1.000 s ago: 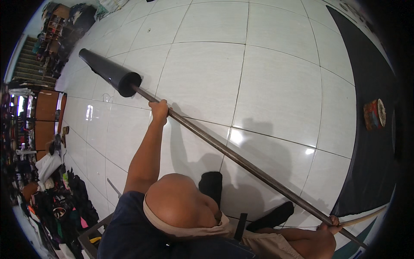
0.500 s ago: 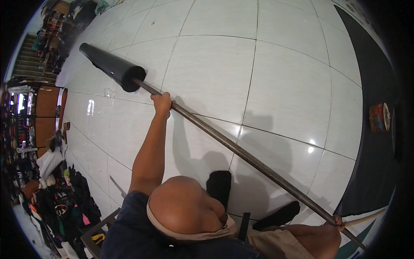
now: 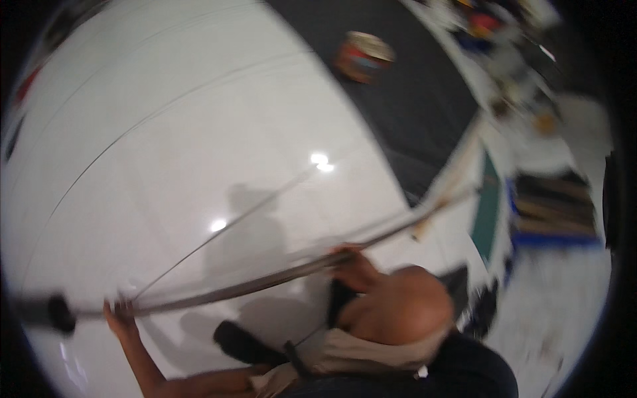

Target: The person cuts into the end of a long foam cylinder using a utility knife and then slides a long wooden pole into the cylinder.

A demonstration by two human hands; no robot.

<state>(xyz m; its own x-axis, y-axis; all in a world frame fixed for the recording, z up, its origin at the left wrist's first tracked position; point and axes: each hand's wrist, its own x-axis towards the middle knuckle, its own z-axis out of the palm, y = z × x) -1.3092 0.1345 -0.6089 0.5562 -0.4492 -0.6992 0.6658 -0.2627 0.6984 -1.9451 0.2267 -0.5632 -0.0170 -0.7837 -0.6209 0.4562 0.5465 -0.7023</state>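
Observation:
A long metal pipe (image 3: 265,280) slants across the view from lower left to upper right and looks smeared by motion. At its left end sits a black roll (image 3: 46,314), partly cut off by the dark rim. My left hand (image 3: 121,316) is closed around the pipe close to the roll, its fingers blurred. Farther along, beyond my bent knee, my right hand (image 3: 353,265) wraps around the pipe's middle. The pipe's far end, by a pale wooden strip (image 3: 431,213), is too blurred to make out.
Black sheeting (image 3: 411,99) lies on the white tiled floor (image 3: 172,132), bearing a red and cream round tin (image 3: 363,58). To the right are a green strip (image 3: 488,205) and a blue-edged stack of dark and brown pieces (image 3: 554,209). Blurred clutter stands behind.
My view has swung to the right. My right hand has shifted from near the pipe's far end to its middle. My left hand still holds it beside the roll.

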